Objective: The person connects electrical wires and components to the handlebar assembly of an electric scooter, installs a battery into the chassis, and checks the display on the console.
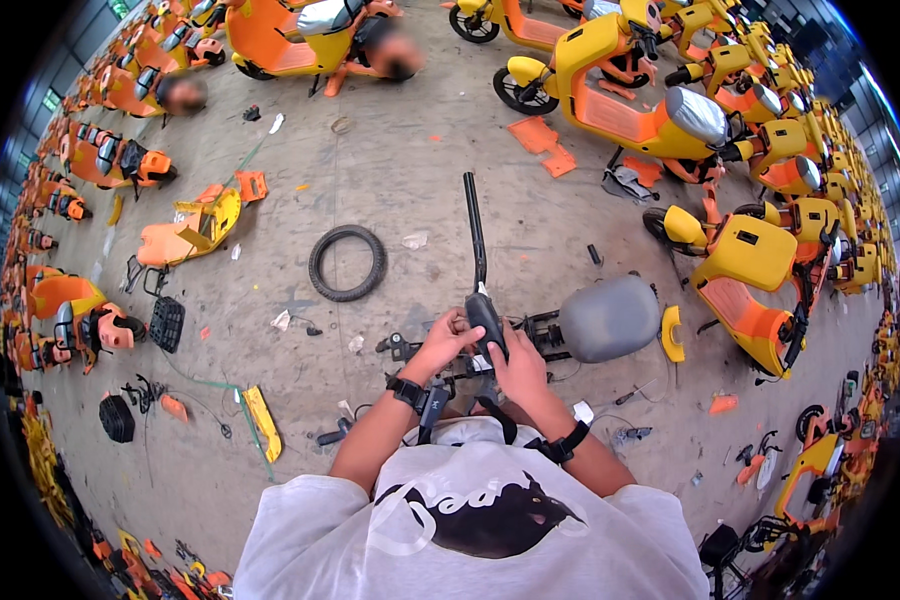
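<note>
Both my hands hold a dark, elongated black housing in front of my body. A long, bent black tube reaches away from its far end. My left hand pinches the housing from the left, thumb laid across it. On the other side my right hand closes around its lower right edge. What the fingertips touch underneath is hidden. Just beyond and below my hands lies a stripped black scooter frame, and a grey seat is at its right end.
A black tyre lies ahead to the left, near a yellow and orange body panel. Broken orange panels are on the floor ahead. Yellow scooters stand at the right. A curved yellow piece is beside the seat. Cables trail at left.
</note>
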Action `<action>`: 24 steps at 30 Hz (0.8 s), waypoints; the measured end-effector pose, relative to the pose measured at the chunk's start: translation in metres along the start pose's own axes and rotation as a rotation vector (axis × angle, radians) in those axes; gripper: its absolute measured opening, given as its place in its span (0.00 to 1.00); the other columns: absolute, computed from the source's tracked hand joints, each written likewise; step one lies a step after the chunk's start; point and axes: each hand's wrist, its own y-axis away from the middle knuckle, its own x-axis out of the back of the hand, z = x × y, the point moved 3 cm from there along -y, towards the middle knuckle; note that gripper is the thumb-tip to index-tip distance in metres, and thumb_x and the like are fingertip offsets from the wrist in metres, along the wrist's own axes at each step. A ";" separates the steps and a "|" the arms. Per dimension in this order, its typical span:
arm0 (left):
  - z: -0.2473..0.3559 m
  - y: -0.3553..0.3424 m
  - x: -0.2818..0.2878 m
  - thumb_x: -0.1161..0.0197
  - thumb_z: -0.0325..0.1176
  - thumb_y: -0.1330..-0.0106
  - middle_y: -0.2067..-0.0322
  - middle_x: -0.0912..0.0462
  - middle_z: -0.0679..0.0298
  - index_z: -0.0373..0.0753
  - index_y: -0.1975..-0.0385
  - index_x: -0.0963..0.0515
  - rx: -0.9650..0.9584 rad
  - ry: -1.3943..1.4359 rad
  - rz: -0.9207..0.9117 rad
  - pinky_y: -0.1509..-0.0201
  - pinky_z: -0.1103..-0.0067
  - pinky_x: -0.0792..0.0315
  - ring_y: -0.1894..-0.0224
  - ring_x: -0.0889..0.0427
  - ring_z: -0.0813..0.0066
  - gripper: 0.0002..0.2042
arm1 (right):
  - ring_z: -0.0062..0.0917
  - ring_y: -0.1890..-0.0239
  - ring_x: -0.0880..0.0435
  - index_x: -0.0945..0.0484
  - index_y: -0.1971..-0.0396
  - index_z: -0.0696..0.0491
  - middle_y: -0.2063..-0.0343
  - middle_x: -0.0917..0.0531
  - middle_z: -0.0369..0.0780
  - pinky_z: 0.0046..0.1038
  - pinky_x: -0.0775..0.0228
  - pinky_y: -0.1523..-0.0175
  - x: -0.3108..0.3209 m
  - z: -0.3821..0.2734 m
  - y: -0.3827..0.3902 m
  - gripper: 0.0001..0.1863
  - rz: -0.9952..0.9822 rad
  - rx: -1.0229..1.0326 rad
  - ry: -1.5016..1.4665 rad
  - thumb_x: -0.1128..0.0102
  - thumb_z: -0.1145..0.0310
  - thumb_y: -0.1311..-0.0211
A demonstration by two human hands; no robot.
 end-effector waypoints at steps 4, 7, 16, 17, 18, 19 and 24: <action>-0.012 -0.001 0.009 0.37 0.28 0.39 0.71 0.22 0.66 0.36 0.55 0.32 0.115 0.168 -0.007 0.70 0.83 0.28 0.74 0.24 0.80 0.15 | 0.42 0.60 0.22 0.34 0.43 0.53 0.60 0.25 0.45 0.39 0.28 0.60 -0.003 -0.003 -0.002 0.25 -0.062 0.037 0.014 0.47 0.60 0.39; -0.008 -0.002 0.017 0.40 0.33 0.36 0.71 0.21 0.65 0.36 0.59 0.29 0.126 0.038 0.004 0.70 0.83 0.28 0.73 0.23 0.79 0.11 | 0.42 0.59 0.23 0.28 0.50 0.56 0.61 0.24 0.47 0.36 0.29 0.55 -0.004 0.010 -0.003 0.21 -0.041 -0.004 -0.233 0.46 0.58 0.38; -0.037 0.006 0.078 0.42 0.32 0.37 0.69 0.20 0.63 0.33 0.61 0.25 -0.078 -0.562 0.259 0.62 0.79 0.27 0.67 0.22 0.76 0.10 | 0.29 0.68 0.22 0.36 0.41 0.54 0.64 0.23 0.46 0.28 0.29 0.61 -0.007 0.025 -0.013 0.31 -0.134 -0.146 -0.307 0.40 0.59 0.43; -0.042 0.008 0.079 0.41 0.31 0.38 0.69 0.20 0.63 0.33 0.60 0.25 -0.081 -0.552 0.232 0.61 0.78 0.27 0.66 0.21 0.76 0.11 | 0.27 0.69 0.22 0.36 0.41 0.55 0.64 0.23 0.45 0.26 0.29 0.62 -0.009 0.025 -0.013 0.32 -0.094 -0.161 -0.389 0.39 0.61 0.44; -0.047 0.010 0.080 0.40 0.31 0.39 0.69 0.20 0.63 0.33 0.59 0.25 -0.087 -0.542 0.204 0.60 0.78 0.27 0.65 0.21 0.75 0.11 | 0.25 0.71 0.23 0.37 0.40 0.55 0.64 0.22 0.43 0.25 0.29 0.64 -0.010 0.025 -0.013 0.33 -0.054 -0.175 -0.471 0.38 0.62 0.45; -0.053 0.011 0.081 0.40 0.28 0.40 0.68 0.20 0.62 0.34 0.57 0.26 -0.090 -0.499 0.191 0.59 0.78 0.27 0.63 0.21 0.75 0.12 | 0.24 0.71 0.23 0.37 0.40 0.56 0.64 0.22 0.43 0.24 0.29 0.64 -0.011 0.024 -0.013 0.33 -0.047 -0.174 -0.477 0.38 0.62 0.45; -0.069 0.007 0.088 0.41 0.23 0.44 0.60 0.21 0.58 0.34 0.52 0.29 -0.160 -0.560 0.146 0.54 0.75 0.27 0.57 0.22 0.68 0.18 | 0.23 0.70 0.24 0.39 0.39 0.58 0.62 0.22 0.43 0.24 0.29 0.64 -0.011 0.020 -0.016 0.34 -0.041 -0.138 -0.386 0.38 0.64 0.44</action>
